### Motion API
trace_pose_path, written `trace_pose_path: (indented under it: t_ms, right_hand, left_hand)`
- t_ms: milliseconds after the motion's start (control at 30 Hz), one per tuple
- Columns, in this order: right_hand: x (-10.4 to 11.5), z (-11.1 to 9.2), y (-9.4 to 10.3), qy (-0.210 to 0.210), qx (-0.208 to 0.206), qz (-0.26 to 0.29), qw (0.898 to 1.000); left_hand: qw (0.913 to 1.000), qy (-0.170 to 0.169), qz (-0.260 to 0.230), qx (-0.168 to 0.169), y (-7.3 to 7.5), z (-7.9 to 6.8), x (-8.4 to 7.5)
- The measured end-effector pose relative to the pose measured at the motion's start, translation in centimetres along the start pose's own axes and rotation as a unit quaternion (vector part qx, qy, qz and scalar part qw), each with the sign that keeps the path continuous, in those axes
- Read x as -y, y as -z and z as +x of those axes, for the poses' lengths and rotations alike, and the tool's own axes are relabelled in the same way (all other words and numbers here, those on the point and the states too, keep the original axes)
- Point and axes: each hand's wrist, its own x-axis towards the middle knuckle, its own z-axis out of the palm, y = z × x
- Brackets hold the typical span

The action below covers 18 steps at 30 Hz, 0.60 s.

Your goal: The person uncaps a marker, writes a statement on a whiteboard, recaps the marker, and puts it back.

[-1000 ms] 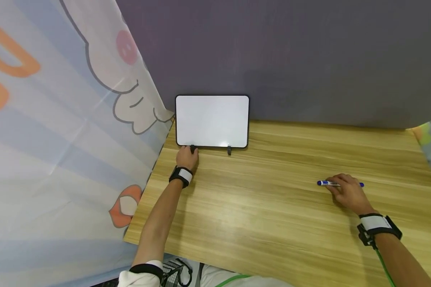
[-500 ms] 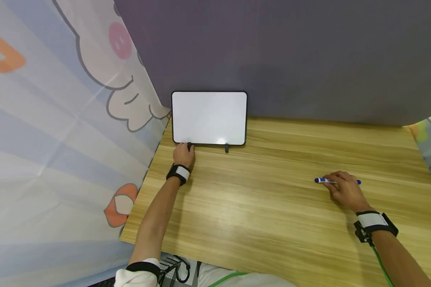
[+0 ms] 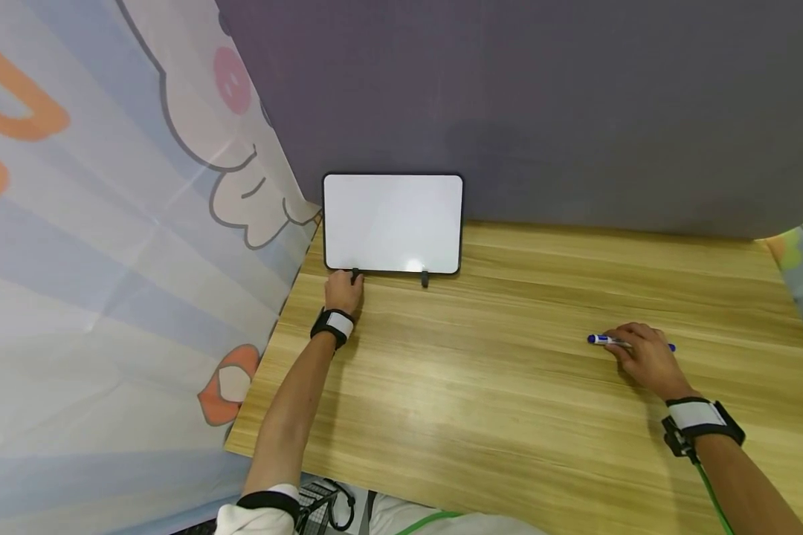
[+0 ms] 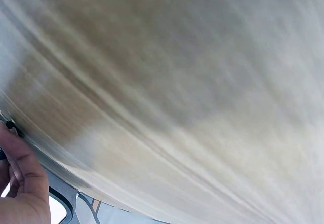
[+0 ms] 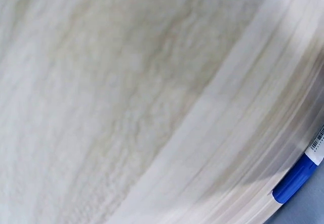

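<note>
A small whiteboard (image 3: 392, 223) with a black frame stands propped at the table's far left on black feet. My left hand (image 3: 343, 291) pinches its left foot at the lower edge; the right foot (image 3: 424, 279) is uncovered. Fingers (image 4: 28, 176) curl by that black part at the lower left of the left wrist view. On the table's right side, my right hand (image 3: 645, 360) grips a blue-and-white marker (image 3: 600, 339) lying sideways, its middle hidden under the fingers. The marker's blue end (image 5: 293, 181) shows at the right wrist view's lower right.
A wood-grain table (image 3: 482, 357) spreads between the hands. Behind it rises a dark grey panel (image 3: 542, 111), and a printed cartoon curtain (image 3: 140, 297) hangs along the left edge. A green cable (image 3: 711, 490) runs from the right wrist band.
</note>
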Motion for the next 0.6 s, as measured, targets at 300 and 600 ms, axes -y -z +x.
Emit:
trace_pose_path:
  t_ms: [300,600]
  right_hand:
    - [0.48,0.38,0.15,-0.003,0.011,-0.016,1.000]
    - [0.99,0.45,-0.12,0.011,0.002,-0.016,1.000]
  left_hand:
    - [0.9997,0.004,-0.021,0.006,0.14,0.13,-0.01]
    - [0.9991,0.000,-0.043,0.004,-0.39,0.15,0.64]
